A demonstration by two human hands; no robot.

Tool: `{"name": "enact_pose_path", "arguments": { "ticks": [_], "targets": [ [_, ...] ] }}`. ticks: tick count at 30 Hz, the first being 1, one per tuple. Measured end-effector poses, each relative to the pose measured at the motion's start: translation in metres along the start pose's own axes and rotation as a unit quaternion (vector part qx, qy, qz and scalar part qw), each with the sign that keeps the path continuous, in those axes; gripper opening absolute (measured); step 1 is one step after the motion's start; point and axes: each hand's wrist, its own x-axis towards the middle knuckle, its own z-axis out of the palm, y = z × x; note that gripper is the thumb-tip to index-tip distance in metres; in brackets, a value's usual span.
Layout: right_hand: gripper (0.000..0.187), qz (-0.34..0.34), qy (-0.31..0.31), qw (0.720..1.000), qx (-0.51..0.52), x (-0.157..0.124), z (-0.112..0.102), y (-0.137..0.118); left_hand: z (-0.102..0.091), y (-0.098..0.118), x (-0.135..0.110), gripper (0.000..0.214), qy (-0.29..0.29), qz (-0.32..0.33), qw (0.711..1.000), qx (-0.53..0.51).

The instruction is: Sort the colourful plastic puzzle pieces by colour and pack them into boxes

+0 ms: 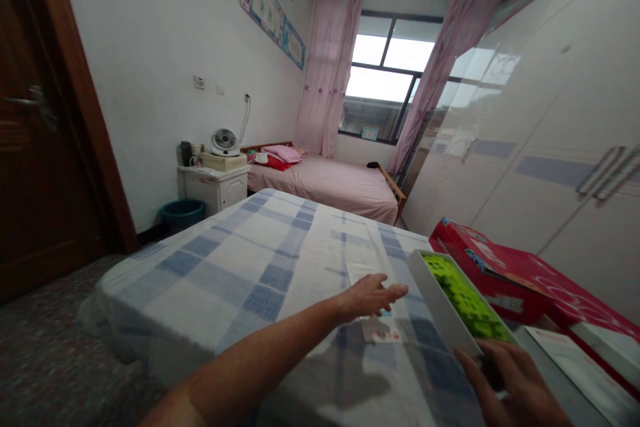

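**Spread left hand, curled right hand at the tray of green pieces**

In the head view, your left hand (373,295) reaches out over the checked tablecloth (320,247), fingers spread and holding nothing, above or just beside a printed paper slip (380,332). Your right hand (517,383) is curled at the near end of a white tray (434,293), its thumb and fingers bent about the corner. Blur and angle hide whether they pinch it, so I cannot tell.

The tray sits toward the table's right side, filled with bright green pieces (463,293), with a red box (530,267) just beyond its right side. You cannot see clearly whether its base rests on the cloth.

The step in hand looks like positioning or steadying the tray. By my judgement, the next move calls for keeping it level, so no pieces spill, and clear of the red box.
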Motion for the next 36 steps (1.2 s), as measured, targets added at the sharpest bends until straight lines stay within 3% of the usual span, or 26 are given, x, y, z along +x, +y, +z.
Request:
{"name": "enact_pose_path", "arguments": {
  "ticks": [2, 5, 7, 9, 12, 16, 21, 26, 30, 36],
  "targets": [
    [0.025, -0.037, -0.030, 0.998, 0.030, 0.017, 0.008, -0.038, 0.002, -0.003, -0.005, 0.074, -0.073, 0.015, 0.981, -0.181],
    [0.017, -0.078, -0.049, 0.992, 0.088, 0.036, 0.032, -0.088, -0.005, -0.016, -0.014, 0.079, -0.105, 0.042, 0.913, -0.393],
    [0.012, -0.089, -0.064, 0.986, 0.124, 0.042, 0.051, -0.116, -0.014, -0.022, -0.021, 0.078, -0.077, 0.045, 0.863, -0.498],
    [0.009, -0.091, -0.087, 0.979, 0.159, 0.044, 0.066, -0.139, -0.027, -0.025, -0.031, 0.072, -0.012, 0.041, 0.823, -0.567],
    [0.010, -0.082, -0.124, 0.958, 0.244, 0.045, 0.079, -0.163, -0.053, -0.025, -0.049, 0.062, 0.084, 0.042, 0.796, -0.598],
    [0.034, -0.072, -0.139, 0.944, 0.291, 0.049, 0.090, -0.160, -0.105, -0.026, -0.080, 0.051, 0.190, 0.040, 0.811, -0.552],
    [0.029, -0.028, -0.153, 0.963, 0.222, 0.054, 0.122, -0.119, -0.182, -0.037, -0.117, 0.039, 0.351, -0.004, 0.833, -0.427],
    [0.031, 0.038, -0.194, 0.959, 0.205, 0.048, 0.146, -0.096, -0.239, -0.048, -0.140, 0.036, 0.422, -0.065, 0.856, -0.291],
    [0.032, 0.064, -0.206, 0.954, 0.206, 0.045, 0.147, -0.094, -0.259, -0.050, -0.144, 0.045, 0.412, -0.141, 0.879, -0.195],
    [0.032, 0.078, -0.211, 0.947, 0.228, 0.044, 0.146, -0.091, -0.255, -0.038, -0.136, 0.050, 0.421, -0.194, 0.884, -0.063]
  ]
}}
